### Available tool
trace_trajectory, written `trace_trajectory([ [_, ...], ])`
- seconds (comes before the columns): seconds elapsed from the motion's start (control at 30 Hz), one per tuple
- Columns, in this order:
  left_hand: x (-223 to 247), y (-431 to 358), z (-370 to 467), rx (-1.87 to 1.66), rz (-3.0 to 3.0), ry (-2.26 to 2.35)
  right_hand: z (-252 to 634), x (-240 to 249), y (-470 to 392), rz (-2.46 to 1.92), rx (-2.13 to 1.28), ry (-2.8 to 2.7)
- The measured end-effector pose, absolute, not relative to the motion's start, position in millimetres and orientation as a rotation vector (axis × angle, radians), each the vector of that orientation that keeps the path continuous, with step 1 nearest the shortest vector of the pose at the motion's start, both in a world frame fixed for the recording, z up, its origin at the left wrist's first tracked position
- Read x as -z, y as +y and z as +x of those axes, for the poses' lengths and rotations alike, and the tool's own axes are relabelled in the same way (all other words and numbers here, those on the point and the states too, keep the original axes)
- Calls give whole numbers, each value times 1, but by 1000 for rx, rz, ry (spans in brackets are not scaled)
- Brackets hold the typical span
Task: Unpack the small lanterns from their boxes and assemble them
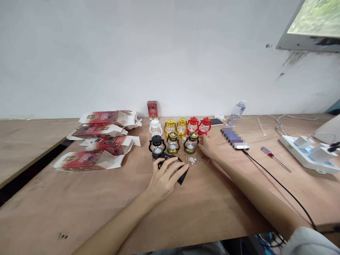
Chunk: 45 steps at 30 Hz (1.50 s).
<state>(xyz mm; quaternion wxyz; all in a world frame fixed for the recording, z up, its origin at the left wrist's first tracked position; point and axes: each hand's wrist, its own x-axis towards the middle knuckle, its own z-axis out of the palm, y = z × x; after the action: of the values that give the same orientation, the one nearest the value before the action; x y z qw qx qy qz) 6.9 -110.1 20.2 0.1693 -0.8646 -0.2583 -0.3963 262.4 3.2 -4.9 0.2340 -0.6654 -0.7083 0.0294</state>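
Observation:
My left hand (166, 176) is wrapped over a black lantern (182, 174) that lies tilted on the table. Upright just behind it stands another black lantern (157, 145). My right hand (207, 146) has its fingers closed at the right side of a bronze lantern (191, 143); whether they grip it or something small is hidden. A second bronze lantern (173, 143) stands to its left. Behind are a white lantern (155, 128), gold lanterns (170, 128) and red lanterns (204, 125). Small round silver pieces (192, 161) and wire handles (203, 159) lie in front.
Opened red boxes (85, 160) lie at the left, beside a dark gap. An upright red box (152, 109) stands by the wall. At the right are a bottle (236, 114), a phone (233, 138) with a black cable, a screwdriver (276, 159) and a power strip (308, 156).

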Motion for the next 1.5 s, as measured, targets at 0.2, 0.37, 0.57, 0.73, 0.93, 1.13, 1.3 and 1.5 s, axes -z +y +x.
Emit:
trace_trajectory([
  [0.2,-20,-110,7,1126,-2458,-719,267,2,-26,-1688,-222,-1937],
  [0.37,-19,-109,7,1122,-2458,-721,269,-6,-39,-1651,-231,-1962],
  [0.57,-19,-108,7,1117,-2475,-718,268,-10,-14,-1661,23,-2226],
  [0.73,-20,-109,6,1124,-2452,-725,264,-5,13,-1721,51,-2263],
  [0.93,-20,-108,6,1122,-2450,-718,259,-4,21,-1768,56,-2298],
  [1.13,-19,-108,6,1116,-2450,-723,256,-10,24,-1772,14,-2340],
  [1.3,-20,-108,6,1115,-2456,-727,256,-15,32,-1684,-96,-2430],
  [1.5,-23,-109,7,1140,-2450,-719,260,-20,39,-1569,-276,-2433],
])
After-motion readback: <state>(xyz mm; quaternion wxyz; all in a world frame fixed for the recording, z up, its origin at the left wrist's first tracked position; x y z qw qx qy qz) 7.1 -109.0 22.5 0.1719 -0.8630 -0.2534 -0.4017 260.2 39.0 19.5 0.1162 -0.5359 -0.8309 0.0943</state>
